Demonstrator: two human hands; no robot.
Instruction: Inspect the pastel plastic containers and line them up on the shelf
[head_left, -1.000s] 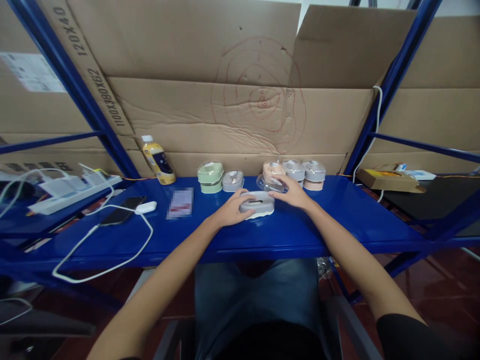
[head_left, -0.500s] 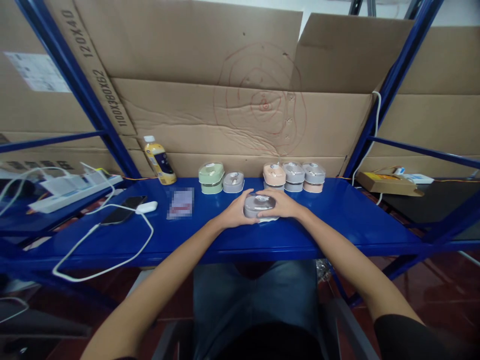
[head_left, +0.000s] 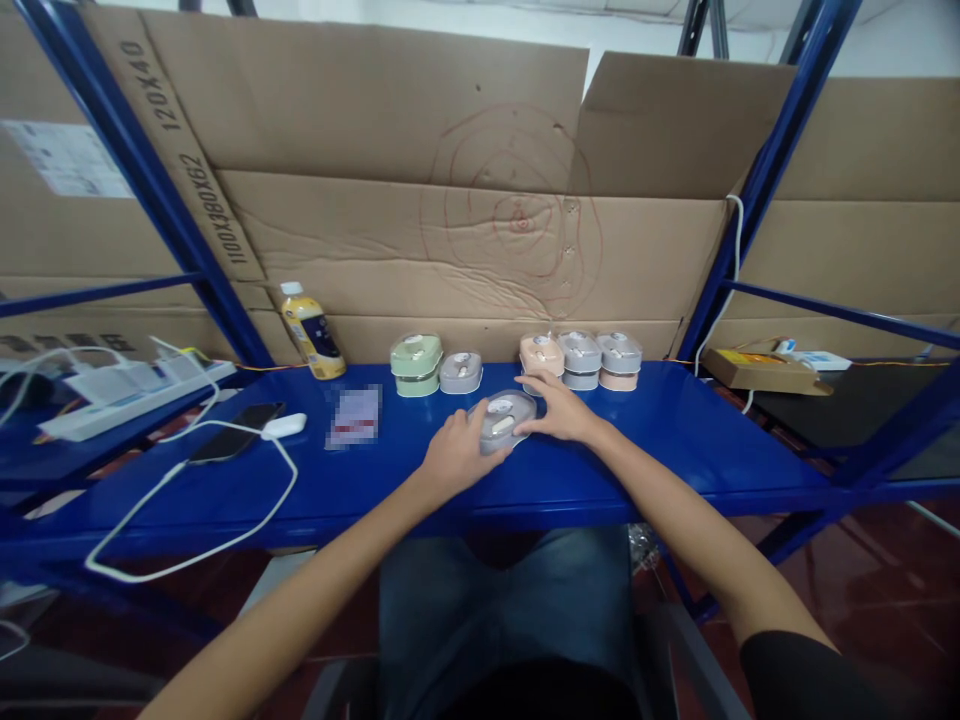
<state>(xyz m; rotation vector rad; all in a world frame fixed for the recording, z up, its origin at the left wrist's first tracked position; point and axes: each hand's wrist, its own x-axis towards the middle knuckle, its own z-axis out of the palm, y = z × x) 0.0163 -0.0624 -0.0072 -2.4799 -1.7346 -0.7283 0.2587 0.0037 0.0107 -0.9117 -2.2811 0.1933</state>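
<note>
Person's legs: blue trousers (head_left: 502, 610) are under the front edge of the blue tabletop (head_left: 697, 440).
Left hand: the left hand (head_left: 459, 450) grasps the left end of the lunch box, its thumb along the near side.
Right hand: the right hand (head_left: 564, 410) has its thumb at the right end of the box, fingers stretched behind; how firm this grip is, I cannot tell.
Lunch box: the grey lunch box (head_left: 502, 424) is between both hands, its transparent lid inclined toward the person.
Left side: a black phone (head_left: 234, 432) lies near a blurred packet (head_left: 354, 416).
Back row, left: a green lunch box (head_left: 417, 362) stands just beside a low grey one (head_left: 460, 372).
Back row, right: a peach box (head_left: 541, 353) and two stacks (head_left: 598, 358) stand close together.
Bottle: a yellow bottle (head_left: 315, 335) leans at the back left.
Cardboard wall: red rings (head_left: 520, 220) are drawn on the cardboard (head_left: 337, 250).
</note>
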